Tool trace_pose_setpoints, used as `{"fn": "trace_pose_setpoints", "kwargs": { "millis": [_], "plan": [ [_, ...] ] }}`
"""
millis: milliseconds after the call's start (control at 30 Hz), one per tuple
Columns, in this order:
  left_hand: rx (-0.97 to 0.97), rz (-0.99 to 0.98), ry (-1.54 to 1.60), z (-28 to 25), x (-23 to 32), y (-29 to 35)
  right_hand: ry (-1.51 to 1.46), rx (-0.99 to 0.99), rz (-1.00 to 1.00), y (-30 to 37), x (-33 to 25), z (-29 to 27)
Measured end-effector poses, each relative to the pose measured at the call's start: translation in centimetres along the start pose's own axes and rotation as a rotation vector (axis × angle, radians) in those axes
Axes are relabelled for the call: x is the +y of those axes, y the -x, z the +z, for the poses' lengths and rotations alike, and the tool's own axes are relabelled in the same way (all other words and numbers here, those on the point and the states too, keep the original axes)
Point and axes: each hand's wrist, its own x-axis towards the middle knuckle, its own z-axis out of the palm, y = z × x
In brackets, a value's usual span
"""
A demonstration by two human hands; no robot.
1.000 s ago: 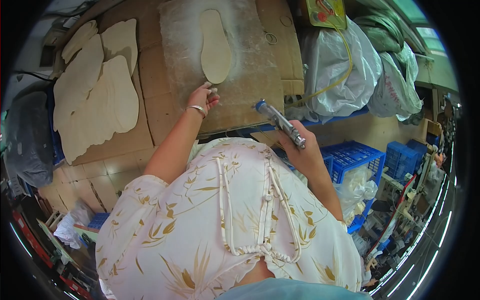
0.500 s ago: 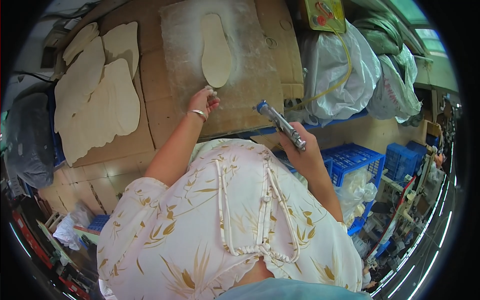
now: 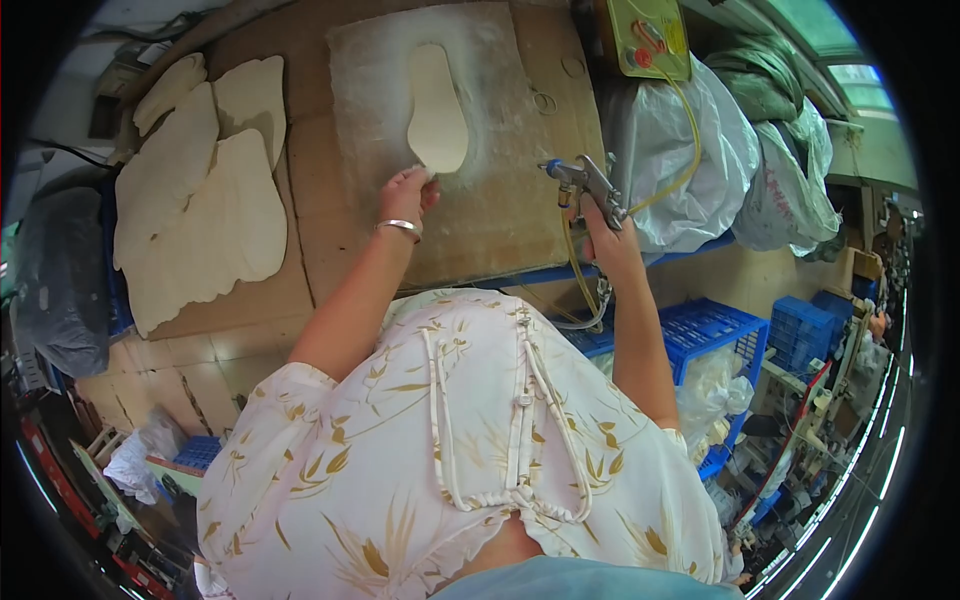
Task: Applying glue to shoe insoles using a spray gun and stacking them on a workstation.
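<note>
A cream insole-shaped piece (image 3: 438, 115) lies on a whitened square sheet in front of me. My left hand (image 3: 405, 197), with a silver bangle at its wrist, is closed, its fingertips pinching the near edge of the piece. My right hand (image 3: 612, 235) grips a metal spray gun (image 3: 595, 185) by its handle. The gun's blue-tipped nozzle points left, toward the piece but apart from it. A yellowish hose (image 3: 568, 235) hangs below the gun.
Cream cut pieces (image 3: 230, 200) lie overlapped at the left on cardboard (image 3: 300, 130). A yellow can (image 3: 660, 35) with a hose stands at the far right, beside white plastic bags (image 3: 690, 160). Blue crates (image 3: 715, 325) are lower right. A dark bag (image 3: 60, 280) sits at far left.
My right hand has raised the spray gun and turned it, so its nozzle now points left. My left fingertips have come onto the near edge of the insole-shaped piece.
</note>
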Motion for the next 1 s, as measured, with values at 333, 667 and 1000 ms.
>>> {"fn": "trace_pose_setpoints", "kwargs": {
  "millis": [333, 667, 1000],
  "plan": [
    [-0.284, 0.399, 0.252, -2.3, 19.3, 1.9, -0.047, -0.135, -0.003, -4.9, 4.1, 1.8],
    [-0.092, 0.761, 0.361, -18.3, 26.0, -4.1, -0.063, -0.077, 0.019, -3.5, 3.0, 2.4],
    [0.307, 0.449, 0.514, -28.6, 19.9, -8.8, -0.022, -0.018, 0.058, -2.6, 2.2, 4.0]
  ]
}}
